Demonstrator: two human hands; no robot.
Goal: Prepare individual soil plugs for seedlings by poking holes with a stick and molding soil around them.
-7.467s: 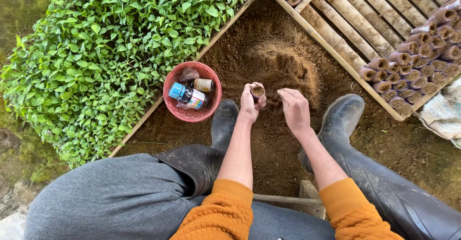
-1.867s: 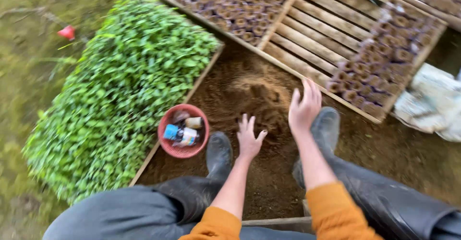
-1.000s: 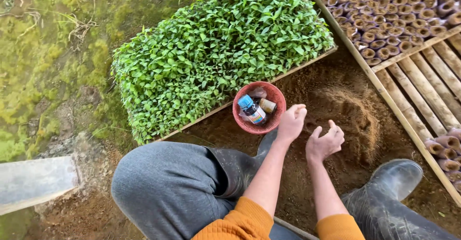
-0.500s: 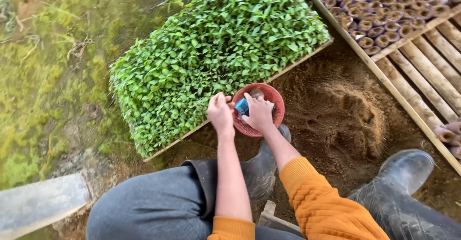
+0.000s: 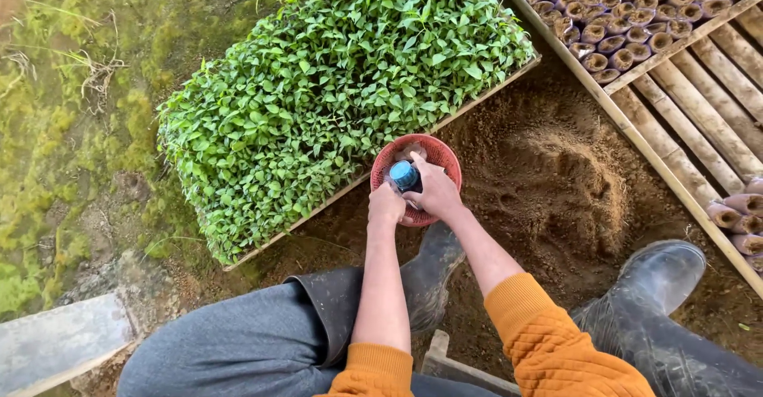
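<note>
— What's hard to make out?
— The small bottle (image 5: 404,177) with a blue cap: both hands cover its body inside the red basket (image 5: 442,152).
— And the fingers?
— The right hand (image 5: 433,192) wraps it; the left hand (image 5: 386,205) pinches its side, beside the seedling tray (image 5: 334,87).

1. There is a single view, from a camera worn on the person's head; no second view shares the scene.
2. It looks steeply down over the orange knitted sleeves (image 5: 556,349) and grey trousers (image 5: 238,349) at the lower edge.
3. It faces forward across the brown soil patch (image 5: 556,182). The wooden-framed bed of green seedlings (image 5: 334,95) lies upper left and the bamboo-slat rack (image 5: 707,119) upper right.
4. The camera sits close, within arm's reach. The round red mesh basket (image 5: 441,152) lies near the frame's centre, and both black rubber boots (image 5: 660,286) are cut by the lower border.
</note>
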